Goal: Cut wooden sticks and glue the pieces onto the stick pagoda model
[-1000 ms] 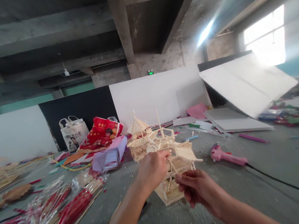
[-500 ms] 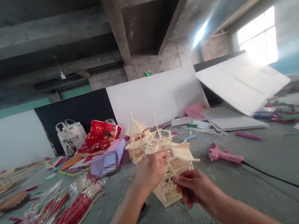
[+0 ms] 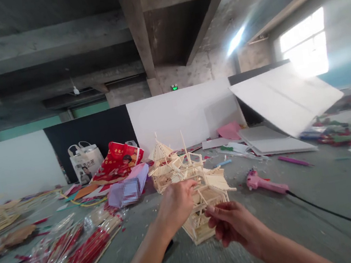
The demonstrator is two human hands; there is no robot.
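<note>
In front of me on the grey surface stands a pale wooden stick model house (image 3: 199,231), with open tiers and slatted roofs. My left hand (image 3: 178,202) is at its upper left side, thumb and fingers pinched together; what lies between the fingertips is hidden. A thin wooden stick (image 3: 202,197) slants across the front of the model, its lower end at the fingertips of my right hand (image 3: 228,222). That hand is closed in a pinch on it, the other fingers curled. Behind is a pointed stick roof (image 3: 159,150) on another part of the model.
A pink glue gun (image 3: 266,182) lies at right, its black cord trailing forward. Wrapped red and tan sticks (image 3: 78,255) spread at left. A purple bag (image 3: 140,175), a red bag (image 3: 117,157) and a tote bag (image 3: 87,164) sit behind. White boards (image 3: 287,95) lean at back right.
The view has shifted slightly. Both hands stay closed at the model in nearly the same place, with the right fingertips still at the thin stick.
</note>
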